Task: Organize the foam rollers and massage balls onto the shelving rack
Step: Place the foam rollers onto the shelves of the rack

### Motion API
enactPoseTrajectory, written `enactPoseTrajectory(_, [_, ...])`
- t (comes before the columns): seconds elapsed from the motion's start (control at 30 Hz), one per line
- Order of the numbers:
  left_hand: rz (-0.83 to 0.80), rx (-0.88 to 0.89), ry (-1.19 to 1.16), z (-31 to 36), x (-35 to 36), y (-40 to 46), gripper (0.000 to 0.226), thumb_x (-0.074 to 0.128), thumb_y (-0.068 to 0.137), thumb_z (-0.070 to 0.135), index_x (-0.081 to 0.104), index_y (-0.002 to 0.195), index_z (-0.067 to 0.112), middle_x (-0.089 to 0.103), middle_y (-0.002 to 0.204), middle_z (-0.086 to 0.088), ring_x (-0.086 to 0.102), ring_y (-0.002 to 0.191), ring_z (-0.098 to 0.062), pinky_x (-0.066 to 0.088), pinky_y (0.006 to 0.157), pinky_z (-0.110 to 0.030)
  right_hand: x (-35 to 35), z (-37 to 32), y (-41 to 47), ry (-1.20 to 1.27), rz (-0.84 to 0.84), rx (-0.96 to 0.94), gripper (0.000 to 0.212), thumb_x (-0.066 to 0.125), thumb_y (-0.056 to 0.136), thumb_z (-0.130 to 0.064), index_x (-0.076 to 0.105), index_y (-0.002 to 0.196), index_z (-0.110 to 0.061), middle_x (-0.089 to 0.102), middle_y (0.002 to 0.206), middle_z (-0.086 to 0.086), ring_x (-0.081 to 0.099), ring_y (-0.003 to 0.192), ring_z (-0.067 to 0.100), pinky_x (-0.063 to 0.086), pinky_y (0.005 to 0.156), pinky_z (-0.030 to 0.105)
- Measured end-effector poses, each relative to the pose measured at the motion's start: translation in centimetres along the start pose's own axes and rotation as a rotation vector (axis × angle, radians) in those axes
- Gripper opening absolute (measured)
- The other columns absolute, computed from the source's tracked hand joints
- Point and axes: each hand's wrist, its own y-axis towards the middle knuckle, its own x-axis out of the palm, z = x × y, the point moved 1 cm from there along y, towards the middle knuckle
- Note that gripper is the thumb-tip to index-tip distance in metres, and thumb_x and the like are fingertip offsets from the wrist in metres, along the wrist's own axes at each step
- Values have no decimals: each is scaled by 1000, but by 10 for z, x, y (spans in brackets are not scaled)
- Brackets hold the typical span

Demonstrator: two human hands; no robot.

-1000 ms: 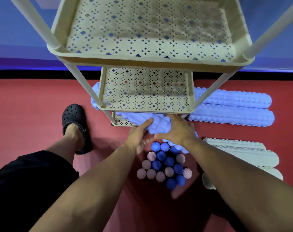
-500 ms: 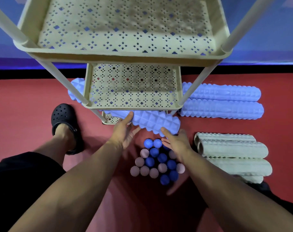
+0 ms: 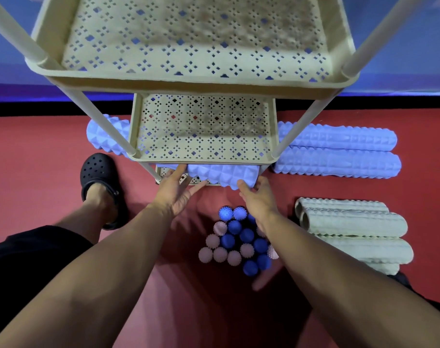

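A cream shelving rack with perforated trays stands before me, seen from above. A blue studded foam roller lies across its lowest tray, its left end sticking out beyond the rack. My left hand touches the roller's near side with straight fingers. My right hand touches its right end, fingers straight. Two more blue rollers lie on the floor to the right. Cream rollers are stacked below them. Blue and pink spiky massage balls cluster on the floor under my right wrist.
The floor is a red mat with a blue wall behind. My left foot in a black clog stands left of the rack. The rack's slanted posts frame the lower trays.
The blue roller has slid further in under the middle tray. Both hands have followed it forward and now touch its near edge; the view has tilted slightly.
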Motion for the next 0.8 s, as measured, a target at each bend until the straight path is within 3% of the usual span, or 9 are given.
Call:
enactPoseTrajectory(0.13, [30, 4, 10, 0, 9, 4, 44, 64, 97, 22, 53, 136, 4, 66, 108, -2, 65, 107, -20, 60, 81, -43, 2, -17, 5, -4, 44, -90, 38, 68, 91, -19, 54, 127, -20, 68, 113, -6, 64, 96, 2, 48, 83, 18])
enactPoseTrajectory(0.23, [35, 8, 52, -8, 15, 8, 31, 64, 97, 21, 53, 125, 12, 64, 113, 1, 61, 110, -16, 60, 81, -40, -1, -16, 9, -17, 36, -91, 40, 69, 82, -17, 57, 120, -19, 68, 113, 11, 67, 102, 19, 54, 89, 32])
enactPoseTrajectory(0.3, [41, 19, 163, -16, 15, 11, 21, 61, 98, 12, 50, 116, 15, 60, 112, 4, 61, 104, -8, 61, 78, -37, -8, -10, 11, 48, 30, -50, 38, 69, 79, -21, 59, 115, -15, 61, 115, 24, 65, 96, 18, 51, 92, 35])
enactPoseTrajectory(0.37, [43, 41, 340, -22, 17, 11, 38, 58, 99, 7, 45, 134, 19, 57, 132, 9, 66, 93, 2, 60, 81, -33, -13, -3, 12, 83, -8, 14, 50, 72, 80, -23, 58, 126, -14, 66, 117, 16, 64, 105, 13, 48, 103, 34])
enactPoseTrajectory(0.43, [51, 21, 441, -25, 20, 9, 64, 57, 99, 5, 26, 153, 20, 40, 153, 11, 62, 93, 5, 59, 84, -31, -16, -4, 9, 60, -44, 33, 57, 73, 83, -20, 52, 136, -14, 68, 122, -2, 63, 114, 10, 45, 109, 36])
enactPoseTrajectory(0.5, [39, 12, 573, -25, 19, 7, 73, 59, 98, 4, 17, 156, 19, 32, 158, 10, 60, 93, 4, 56, 84, -32, -22, -1, 8, 31, -53, 37, 45, 70, 90, -11, 51, 130, -17, 64, 118, -13, 61, 108, 5, 44, 108, 32])
enactPoseTrajectory(0.57, [-10, 4, 793, -25, 17, 4, 88, 67, 94, 11, 8, 159, 21, 27, 162, 4, 62, 106, -9, 52, 95, -39, -27, 0, 6, -16, -49, 23, 44, 68, 93, -11, 46, 127, -27, 58, 118, -16, 57, 104, 2, 42, 107, 31])
enactPoseTrajectory(0.67, [-50, 48, 1168, -20, 7, 3, 106, 77, 86, 24, 1, 159, 16, 15, 165, -3, 31, 146, -23, 27, 119, -34, -32, 2, 4, -130, -94, -17, 66, 74, 89, -21, 38, 144, -25, 50, 130, -12, 51, 119, 10, 40, 112, 36])
enactPoseTrajectory(0.8, [-62, 128, 1482, -10, -17, 4, 110, 81, 81, 34, 7, 160, 18, 6, 165, -6, 15, 151, -25, 17, 120, -33, -30, 2, 8, -230, -129, -45, 90, 80, 83, -27, 24, 154, -27, 36, 152, -4, 45, 132, 14, 39, 114, 40])
